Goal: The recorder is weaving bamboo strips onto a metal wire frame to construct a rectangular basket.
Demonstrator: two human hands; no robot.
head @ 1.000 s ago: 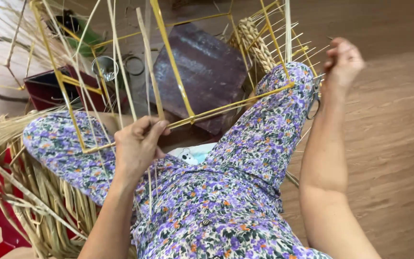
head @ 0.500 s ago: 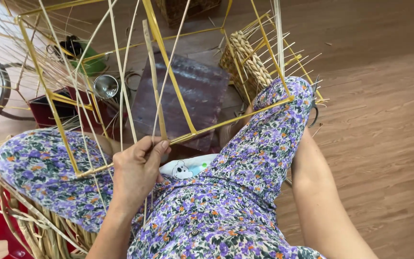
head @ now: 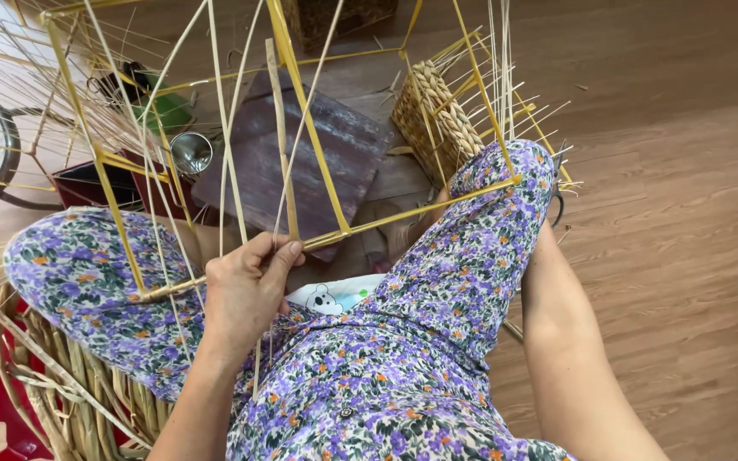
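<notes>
While the yellow wire frame (head: 326,154) rested across the person's floral-clad knees above the wooden floor (head: 685,256), the left hand (head: 245,294) had its fingers (head: 279,256) pinched shut around thin straw strands (head: 284,145); the right hand was hidden behind the knee.

L hand (head: 245,294) fingers curled in closed grip; R forearm straight, hand hidden.

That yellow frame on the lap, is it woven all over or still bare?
Mostly bare. The yellow frame shows open gaps between loose straw strands; only one woven patch fills a far corner. The left hand pinches strands.
</notes>
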